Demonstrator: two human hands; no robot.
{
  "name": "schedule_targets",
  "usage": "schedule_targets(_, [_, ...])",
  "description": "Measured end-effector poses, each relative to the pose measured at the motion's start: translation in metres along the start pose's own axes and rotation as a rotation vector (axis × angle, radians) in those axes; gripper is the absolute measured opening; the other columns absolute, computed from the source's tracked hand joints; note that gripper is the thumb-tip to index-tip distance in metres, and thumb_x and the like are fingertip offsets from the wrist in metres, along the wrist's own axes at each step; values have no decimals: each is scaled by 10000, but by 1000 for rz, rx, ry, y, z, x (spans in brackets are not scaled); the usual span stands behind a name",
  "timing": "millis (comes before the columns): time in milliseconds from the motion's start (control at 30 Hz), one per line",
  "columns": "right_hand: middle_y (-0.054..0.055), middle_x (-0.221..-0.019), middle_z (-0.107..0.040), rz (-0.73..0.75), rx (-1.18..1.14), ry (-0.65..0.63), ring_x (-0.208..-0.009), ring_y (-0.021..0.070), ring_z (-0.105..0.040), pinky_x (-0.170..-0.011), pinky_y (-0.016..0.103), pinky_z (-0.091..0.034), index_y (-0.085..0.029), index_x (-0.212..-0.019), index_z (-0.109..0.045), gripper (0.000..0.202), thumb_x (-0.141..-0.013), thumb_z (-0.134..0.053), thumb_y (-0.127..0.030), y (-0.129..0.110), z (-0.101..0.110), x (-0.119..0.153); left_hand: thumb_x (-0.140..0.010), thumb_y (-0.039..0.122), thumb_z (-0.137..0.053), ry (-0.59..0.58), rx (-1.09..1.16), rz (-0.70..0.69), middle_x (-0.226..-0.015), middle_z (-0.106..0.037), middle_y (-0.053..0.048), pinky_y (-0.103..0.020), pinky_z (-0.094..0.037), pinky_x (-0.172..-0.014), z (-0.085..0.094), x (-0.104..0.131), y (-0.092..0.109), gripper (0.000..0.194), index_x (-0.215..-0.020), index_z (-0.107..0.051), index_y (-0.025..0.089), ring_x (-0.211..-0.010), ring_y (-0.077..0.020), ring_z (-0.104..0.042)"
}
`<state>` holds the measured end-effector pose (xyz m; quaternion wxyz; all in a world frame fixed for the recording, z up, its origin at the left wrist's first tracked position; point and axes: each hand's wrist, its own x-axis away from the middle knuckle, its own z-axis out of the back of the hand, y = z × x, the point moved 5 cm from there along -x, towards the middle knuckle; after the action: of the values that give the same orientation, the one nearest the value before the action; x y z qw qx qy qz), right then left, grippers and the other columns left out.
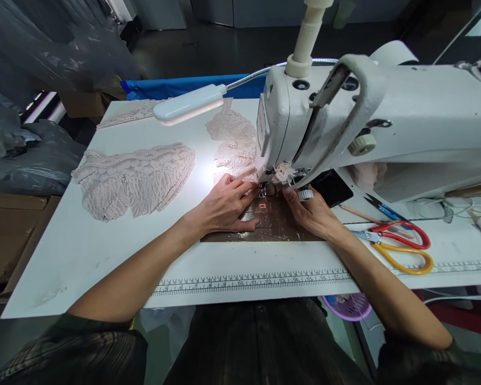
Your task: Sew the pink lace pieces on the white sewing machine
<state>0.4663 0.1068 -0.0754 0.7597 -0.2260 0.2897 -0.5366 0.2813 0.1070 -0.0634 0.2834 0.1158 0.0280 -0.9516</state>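
My dark plaid shirt (264, 342) is closest, with the table (84, 256) beyond it and a printed ruler strip (240, 282) running along the near edge, nearer me than my fingers. My left fingers (242, 187) are spread and lightly bent, pressing down on the near edge of the pale pink lace (234, 152), the thumb apart on the brown plate (278, 222). The lace lies just beyond them, reaching away beside the white sewing machine (278, 120); its edge meets the presser foot (262, 190). My right fingers (292, 197) are curled on the other side of the foot, partly behind a ridged knob (305, 194); I can't tell whether they pinch any cloth. A second lace piece (138, 179) lies flat to the left of my left fingers, under the lamp's (190, 104) level. Right of my right fingers are a black flat object (332, 187), blue snips (385, 207) and red-and-yellow-handled scissors (374, 236).
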Motion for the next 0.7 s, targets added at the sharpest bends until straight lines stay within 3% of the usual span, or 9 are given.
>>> schedule_targets(300, [139,-1195,-637,82,116,49,-965,244,-656,-825,380,-550,-167,-1253,-611,374,-956,-464,-342,7,-14,13,-911,543,-494,-25,-23,39,-1083,-617,-152,-415,-414,-841,-5,2,-6,589,-1269,-583,84,-949,-270,-590])
schedule_targets(700, [151,-1136,-644,171,207,67,-963,257,-660,-888,422,-550,-156,-1224,-618,345,-944,-460,-280,2,-16,13,-941,513,-450,-23,-93,183,-1100,-634,-158,-429,-400,-790,0,6,-5,503,-1214,-587,114,-967,-306,-552])
